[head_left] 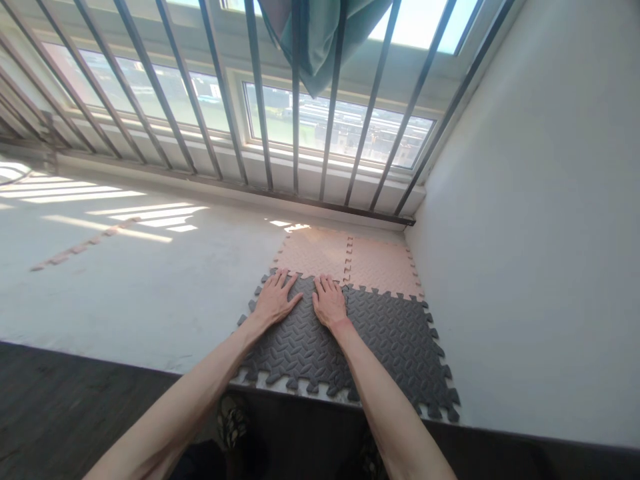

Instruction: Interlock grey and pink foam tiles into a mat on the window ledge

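Four interlocking foam mat tiles lie on a white window ledge (125, 293) near the right wall. Two pink tiles (320, 252) (383, 267) form the far row, and two dark grey tiles (300, 347) (400, 340) form the near row. My left hand (274, 299) lies flat and open on the left grey tile, fingertips at the seam with the pink tile. My right hand (329, 301) rests flat beside it, fingers spread, also at that seam. Neither hand holds anything.
Dark metal window bars (295, 100) rise behind the ledge, with a teal cloth (315, 40) hanging at the top. A white wall (540, 220) closes the right side. The grey tiles' teeth overhang the ledge's front edge (100, 363). Dark floor lies below.
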A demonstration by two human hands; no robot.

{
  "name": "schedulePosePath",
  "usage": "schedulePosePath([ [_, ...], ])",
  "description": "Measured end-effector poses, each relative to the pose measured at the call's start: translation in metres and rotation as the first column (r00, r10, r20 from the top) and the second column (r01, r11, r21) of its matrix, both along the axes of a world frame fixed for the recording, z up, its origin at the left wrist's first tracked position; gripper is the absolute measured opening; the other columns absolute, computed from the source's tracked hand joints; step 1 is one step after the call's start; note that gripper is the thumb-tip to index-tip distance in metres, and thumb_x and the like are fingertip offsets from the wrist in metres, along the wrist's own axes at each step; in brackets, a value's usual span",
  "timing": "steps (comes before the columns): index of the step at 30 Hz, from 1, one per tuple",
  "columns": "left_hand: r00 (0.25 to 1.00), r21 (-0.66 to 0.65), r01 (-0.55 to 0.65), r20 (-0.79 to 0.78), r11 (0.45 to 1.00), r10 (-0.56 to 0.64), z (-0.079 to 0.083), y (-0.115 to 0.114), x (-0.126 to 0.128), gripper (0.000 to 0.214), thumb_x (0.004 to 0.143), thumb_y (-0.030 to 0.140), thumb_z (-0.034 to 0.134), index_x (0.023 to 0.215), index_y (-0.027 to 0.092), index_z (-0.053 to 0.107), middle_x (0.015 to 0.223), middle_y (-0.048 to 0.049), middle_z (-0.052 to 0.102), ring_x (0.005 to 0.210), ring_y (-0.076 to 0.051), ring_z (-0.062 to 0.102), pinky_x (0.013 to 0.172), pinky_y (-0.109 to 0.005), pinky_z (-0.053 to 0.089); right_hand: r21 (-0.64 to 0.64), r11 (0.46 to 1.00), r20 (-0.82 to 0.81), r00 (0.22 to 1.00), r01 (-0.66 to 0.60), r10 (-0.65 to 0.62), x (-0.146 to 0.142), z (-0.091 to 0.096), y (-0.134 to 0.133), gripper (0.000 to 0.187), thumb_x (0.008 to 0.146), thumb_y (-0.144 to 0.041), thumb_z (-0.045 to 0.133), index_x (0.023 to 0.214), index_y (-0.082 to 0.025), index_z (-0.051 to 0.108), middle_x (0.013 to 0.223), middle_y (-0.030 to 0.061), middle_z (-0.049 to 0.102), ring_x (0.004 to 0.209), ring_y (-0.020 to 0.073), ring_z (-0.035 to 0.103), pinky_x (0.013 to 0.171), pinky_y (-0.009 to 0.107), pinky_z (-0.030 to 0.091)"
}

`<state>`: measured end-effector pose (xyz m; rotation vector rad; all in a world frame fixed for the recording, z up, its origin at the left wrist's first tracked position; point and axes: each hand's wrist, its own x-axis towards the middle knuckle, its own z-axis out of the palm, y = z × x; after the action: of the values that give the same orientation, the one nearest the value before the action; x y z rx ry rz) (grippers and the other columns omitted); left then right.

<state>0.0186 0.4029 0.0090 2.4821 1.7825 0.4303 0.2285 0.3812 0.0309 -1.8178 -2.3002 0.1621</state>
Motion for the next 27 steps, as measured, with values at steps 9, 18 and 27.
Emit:
schedulePosePath([
  [9, 0.999, 0.022, -0.046, 0.028, 0.999, 0.046, -0.001, -0.005, 0.003, 0.086, 0.106, 0.064, 0.033, 0.171, 0.008, 0.031, 0.18, -0.0184, 0.031, 0.168, -0.03, 0.027, 0.138, -0.047, 0.021, 0.046, 0.998, -0.045, 0.998, 0.036, -0.034, 0.022, 0.015, 0.014, 0.056, 0.111, -0.04, 0.036, 0.156, -0.012, 0.057, 0.172, 0.0162, 0.045, 0.161, 0.0285, 0.039, 0.131, 0.043, 0.033],
  [18, 0.997, 0.049, -0.075, 0.026, 0.996, 0.074, 0.002, -0.006, 0.004, 0.083, 0.105, 0.059, 0.036, 0.172, 0.011, 0.027, 0.176, -0.0176, 0.04, 0.168, -0.03, 0.027, 0.14, -0.054, 0.01, 0.006, 0.983, 0.009, 0.983, 0.186, -0.186, 0.066, -0.016, 0.015, 0.078, 0.111, -0.054, 0.031, 0.171, -0.004, 0.027, 0.181, 0.0187, 0.022, 0.169, 0.0278, 0.02, 0.137, 0.049, 0.016],
  [27, 0.999, 0.065, -0.035, 0.043, 0.997, 0.032, 0.001, -0.003, 0.0, 0.081, 0.105, 0.059, 0.037, 0.167, 0.006, 0.039, 0.175, -0.0188, 0.04, 0.167, -0.029, 0.032, 0.139, -0.049, 0.018, 0.055, 0.982, 0.032, 0.983, 0.18, -0.182, 0.062, -0.007, 0.04, 0.078, 0.11, -0.052, 0.035, 0.168, 0.001, 0.03, 0.18, 0.0229, 0.023, 0.168, 0.0308, 0.024, 0.134, 0.045, 0.022],
])
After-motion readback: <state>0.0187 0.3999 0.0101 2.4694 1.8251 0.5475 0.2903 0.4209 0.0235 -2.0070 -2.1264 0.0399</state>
